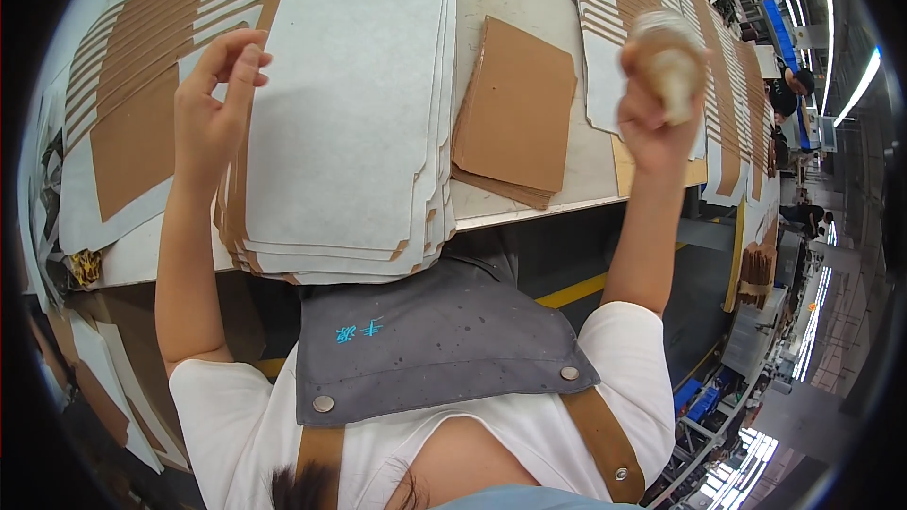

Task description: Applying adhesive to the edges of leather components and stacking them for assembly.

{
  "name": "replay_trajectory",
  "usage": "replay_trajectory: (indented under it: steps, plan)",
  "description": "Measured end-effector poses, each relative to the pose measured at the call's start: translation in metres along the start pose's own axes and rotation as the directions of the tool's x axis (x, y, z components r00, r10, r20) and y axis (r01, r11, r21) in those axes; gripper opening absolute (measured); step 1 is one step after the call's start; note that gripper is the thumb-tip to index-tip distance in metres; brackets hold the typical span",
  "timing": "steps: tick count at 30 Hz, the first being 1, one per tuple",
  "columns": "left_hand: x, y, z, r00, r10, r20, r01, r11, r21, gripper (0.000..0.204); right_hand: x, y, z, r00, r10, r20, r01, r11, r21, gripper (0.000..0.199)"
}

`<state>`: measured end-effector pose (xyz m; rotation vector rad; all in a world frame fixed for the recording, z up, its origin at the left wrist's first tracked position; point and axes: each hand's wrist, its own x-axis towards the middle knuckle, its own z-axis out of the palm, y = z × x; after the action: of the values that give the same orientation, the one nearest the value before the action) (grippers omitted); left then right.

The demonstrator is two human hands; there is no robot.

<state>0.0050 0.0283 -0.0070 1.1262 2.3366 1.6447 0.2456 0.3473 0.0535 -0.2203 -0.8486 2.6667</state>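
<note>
My left hand (219,85) is raised over the left edge of a tall stack of large white sheets (340,113) with brown edges. Its fingers are loosely bent and slightly apart, and I see nothing in them. Farther right, my right hand (652,127) is lifted above the table and closed around a rounded whitish and tan object (669,61). Motion blurs this object, so its kind is unclear. Between the hands, a smaller pile of brown sheets (518,109) lies at an angle beside the white stack.
Overlapping brown-and-white pieces (142,113) fan out at the far left. Similar overlapping rows (605,9) lie to the right. The table's front edge (539,214) runs just before my grey apron (435,340). People and workbenches are in the background at right.
</note>
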Motion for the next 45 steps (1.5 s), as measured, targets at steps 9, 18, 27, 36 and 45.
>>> replay_trajectory:
  steps: [9, 18, 27, 36, 45]
  plan:
    - [0.010, -0.059, 0.006, 0.988, -0.005, -0.151, 0.004, 1.000, -0.008, 0.020, 0.048, -0.085, 0.059, 0.845, -0.520, 0.125, 0.534, 0.829, -0.164, 0.062]
    - [0.008, -0.046, 0.001, 0.984, 0.171, -0.038, -0.169, 0.984, 0.061, 0.010, 0.180, 0.042, 0.060, 0.942, -0.311, -0.126, 0.211, 0.840, -0.501, 0.058]
    - [0.004, -0.048, 0.007, 0.976, 0.220, 0.008, -0.219, 0.967, 0.128, 0.011, 0.286, 0.102, 0.057, 0.962, -0.270, 0.046, 0.201, 0.579, -0.790, 0.061]
    - [0.004, -0.047, 0.008, 0.982, 0.190, 0.020, -0.191, 0.977, 0.097, 0.012, 0.335, 0.117, 0.050, 0.887, -0.460, -0.044, 0.166, 0.404, -0.900, 0.054]
    - [0.005, -0.047, 0.009, 0.984, 0.177, 0.026, -0.179, 0.979, 0.101, 0.013, 0.350, 0.125, 0.041, 0.873, -0.480, -0.088, 0.127, 0.399, -0.908, 0.050]
